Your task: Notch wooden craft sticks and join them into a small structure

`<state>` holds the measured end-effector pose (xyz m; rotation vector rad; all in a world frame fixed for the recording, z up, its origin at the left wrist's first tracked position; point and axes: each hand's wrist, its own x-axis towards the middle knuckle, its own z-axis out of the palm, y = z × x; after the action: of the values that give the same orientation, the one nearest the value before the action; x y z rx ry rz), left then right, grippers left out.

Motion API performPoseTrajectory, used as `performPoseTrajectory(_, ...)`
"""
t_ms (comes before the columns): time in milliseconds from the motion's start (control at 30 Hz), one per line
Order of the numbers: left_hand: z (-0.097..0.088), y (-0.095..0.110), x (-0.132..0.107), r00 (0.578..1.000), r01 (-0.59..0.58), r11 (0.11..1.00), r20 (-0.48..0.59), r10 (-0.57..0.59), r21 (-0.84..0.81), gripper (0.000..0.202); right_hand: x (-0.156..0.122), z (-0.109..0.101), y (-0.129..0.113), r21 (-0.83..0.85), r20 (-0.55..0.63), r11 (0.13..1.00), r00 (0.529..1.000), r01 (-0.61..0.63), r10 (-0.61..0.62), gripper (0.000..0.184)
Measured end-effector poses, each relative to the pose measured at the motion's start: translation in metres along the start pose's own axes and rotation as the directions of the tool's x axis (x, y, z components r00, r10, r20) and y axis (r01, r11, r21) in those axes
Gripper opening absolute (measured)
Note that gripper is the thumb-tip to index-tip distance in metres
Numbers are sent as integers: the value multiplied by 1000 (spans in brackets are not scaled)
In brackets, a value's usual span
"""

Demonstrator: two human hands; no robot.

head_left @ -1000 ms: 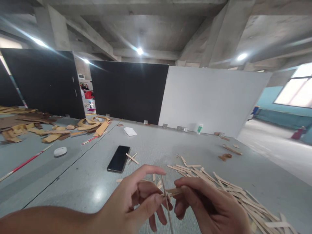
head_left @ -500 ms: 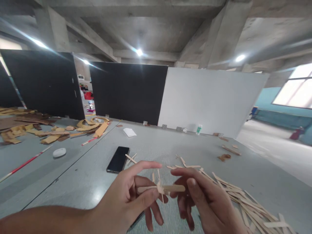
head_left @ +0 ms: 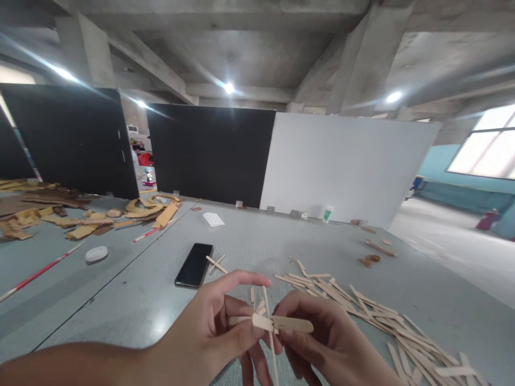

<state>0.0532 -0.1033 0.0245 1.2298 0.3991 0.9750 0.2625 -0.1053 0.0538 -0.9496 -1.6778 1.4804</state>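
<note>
Between my hands is a small assembly of wooden craft sticks [head_left: 292,324], with flat sticks lying crosswise and a thin stick passing upright through the middle. My left hand [head_left: 225,321] pinches its left side between thumb and fingers, the index finger stretched over the top near the thin stick's tip. On the other side, my right hand [head_left: 322,327] is closed, thumb and fingertips at the joint just right of the thin stick. Fingers partly hide the joint. Small stick pieces [head_left: 252,295] lie on the table just behind the assembly.
A loose pile of craft sticks [head_left: 402,327] spreads to the right. Left of my hands lie a black phone [head_left: 195,265] and crossed sticks [head_left: 217,264]. Further off are a white mouse [head_left: 96,254], white paper [head_left: 213,220], cardboard scraps [head_left: 84,220] and a small tube [head_left: 327,214] by the panels.
My right hand has moved in from the right and closed on the assembly. The flat sticks have turned slightly, and the thin stick now reaches further down.
</note>
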Motion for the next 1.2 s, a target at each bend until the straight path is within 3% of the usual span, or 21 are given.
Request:
performPoseTrajectory(300,-1,1,0,996,43,999,74,-41,-22,49,1,1,4,107,41,989,994,-101,97,32)
performPoseTrajectory(467,0,2,-2,996,71,997,59,-70,-15,58,-1,-4,6,192,86,968,985,-165,151,35)
performPoseTrajectory(633,-1,2,-3,995,75,997,71,-75,2,55,-3,-9,9,224,172,958,975,-179,142,42)
performPoseTrajectory(767,-1,2,-3,993,55,999,102,-54,0,49,-7,-11,13,209,172,953,968,-220,185,42)
performPoseTrajectory(933,0,3,-1,990,34,999,139,-35,10,41,-6,-6,16,217,150,964,981,-156,125,47)
performPoseTrajectory(1200,1,-8,-3,981,26,999,192,-29,19,48,-5,-10,15,278,85,952,991,-125,105,41)
